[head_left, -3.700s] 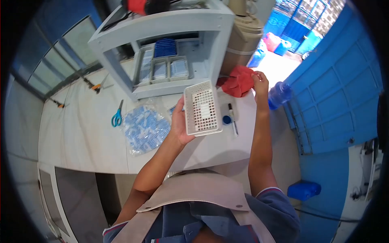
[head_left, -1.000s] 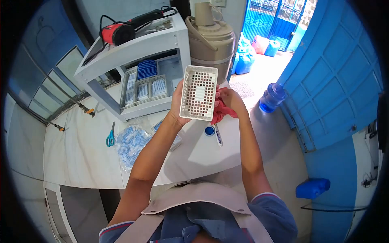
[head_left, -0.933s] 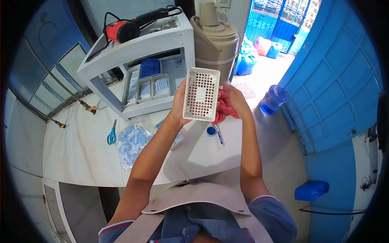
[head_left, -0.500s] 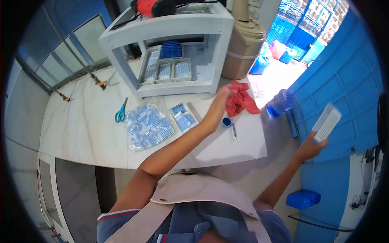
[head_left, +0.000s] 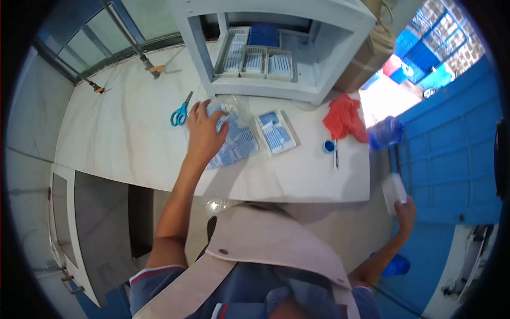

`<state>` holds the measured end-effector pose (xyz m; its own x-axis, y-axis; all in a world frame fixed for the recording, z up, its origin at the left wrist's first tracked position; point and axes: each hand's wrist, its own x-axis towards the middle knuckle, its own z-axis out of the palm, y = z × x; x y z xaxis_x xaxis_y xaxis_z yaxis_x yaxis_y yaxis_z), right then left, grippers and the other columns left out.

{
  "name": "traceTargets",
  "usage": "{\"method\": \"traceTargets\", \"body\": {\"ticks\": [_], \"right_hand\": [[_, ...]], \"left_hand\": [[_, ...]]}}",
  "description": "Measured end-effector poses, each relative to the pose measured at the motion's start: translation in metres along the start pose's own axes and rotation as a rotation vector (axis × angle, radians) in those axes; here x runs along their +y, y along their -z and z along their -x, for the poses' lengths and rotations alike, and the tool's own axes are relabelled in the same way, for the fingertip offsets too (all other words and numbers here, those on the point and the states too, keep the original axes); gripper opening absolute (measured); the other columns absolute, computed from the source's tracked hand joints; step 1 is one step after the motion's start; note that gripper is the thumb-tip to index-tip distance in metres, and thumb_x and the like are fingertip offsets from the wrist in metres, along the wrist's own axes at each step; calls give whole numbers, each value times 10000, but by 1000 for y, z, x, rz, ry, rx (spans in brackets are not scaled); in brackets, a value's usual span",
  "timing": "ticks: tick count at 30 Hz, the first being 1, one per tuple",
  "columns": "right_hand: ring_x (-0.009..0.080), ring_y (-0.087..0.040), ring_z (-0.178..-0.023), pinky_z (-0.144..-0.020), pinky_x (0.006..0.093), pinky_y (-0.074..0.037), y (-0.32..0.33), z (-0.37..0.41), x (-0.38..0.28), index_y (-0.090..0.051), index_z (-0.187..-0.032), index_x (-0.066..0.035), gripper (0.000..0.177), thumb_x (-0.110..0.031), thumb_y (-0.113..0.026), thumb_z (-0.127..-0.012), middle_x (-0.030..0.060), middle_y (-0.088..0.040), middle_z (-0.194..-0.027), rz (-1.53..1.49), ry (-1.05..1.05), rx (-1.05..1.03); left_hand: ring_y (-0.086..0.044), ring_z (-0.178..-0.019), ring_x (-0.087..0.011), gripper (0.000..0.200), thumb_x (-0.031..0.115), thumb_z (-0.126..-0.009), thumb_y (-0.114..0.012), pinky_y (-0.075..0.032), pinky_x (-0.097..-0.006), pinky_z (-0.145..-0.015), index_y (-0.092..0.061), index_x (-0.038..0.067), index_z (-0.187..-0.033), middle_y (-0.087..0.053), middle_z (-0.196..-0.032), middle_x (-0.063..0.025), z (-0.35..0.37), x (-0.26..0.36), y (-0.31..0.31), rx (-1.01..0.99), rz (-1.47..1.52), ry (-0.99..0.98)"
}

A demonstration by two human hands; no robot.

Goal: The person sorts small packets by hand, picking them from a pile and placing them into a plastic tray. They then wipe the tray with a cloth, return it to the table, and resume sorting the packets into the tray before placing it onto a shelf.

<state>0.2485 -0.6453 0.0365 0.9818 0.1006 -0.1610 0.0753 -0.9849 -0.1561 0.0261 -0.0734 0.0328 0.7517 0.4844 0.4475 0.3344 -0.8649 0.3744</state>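
Note:
My left hand (head_left: 206, 130) is over a clear plastic bag (head_left: 244, 139) full of blue-and-white printed slips, fingers apart and slightly curled. Turquoise-handled scissors (head_left: 179, 114) lie just left of that hand. To the bag's right is a shallow white tray (head_left: 291, 139) of similar slips. Out past the table's right edge, my right hand (head_left: 406, 215) grips a white rectangular card (head_left: 394, 192), blurred and seen at a slant.
A small blue pot (head_left: 329, 146), a thin pen-like stick (head_left: 336, 158) and a crumpled red cloth (head_left: 344, 118) occupy the table's right side. Behind stands a white shelf unit (head_left: 265, 93) holding baskets (head_left: 280, 65) of slips. Beyond the edge is a blue water bottle (head_left: 387, 132).
My left hand has moved left from beside the red cloth to over the bag. My right hand has lowered, turning the white card away. The camera view has shifted.

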Motion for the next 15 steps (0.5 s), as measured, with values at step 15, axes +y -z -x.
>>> {"method": "traceTargets", "body": {"ticks": [15], "right_hand": [[154,-578,-960,-819,310,-479,-142,80,-406,-473,-1154,-49,374,-358,-401,-956,90,-574,-1063,-1555,283,-880]], "left_hand": [[-553,-1082,-334,579,-180,-658,-467,-453,-385,-908,-514,-25,-1214,-430,-1377,-165,25,-102,1,-11,-117,29]]}}
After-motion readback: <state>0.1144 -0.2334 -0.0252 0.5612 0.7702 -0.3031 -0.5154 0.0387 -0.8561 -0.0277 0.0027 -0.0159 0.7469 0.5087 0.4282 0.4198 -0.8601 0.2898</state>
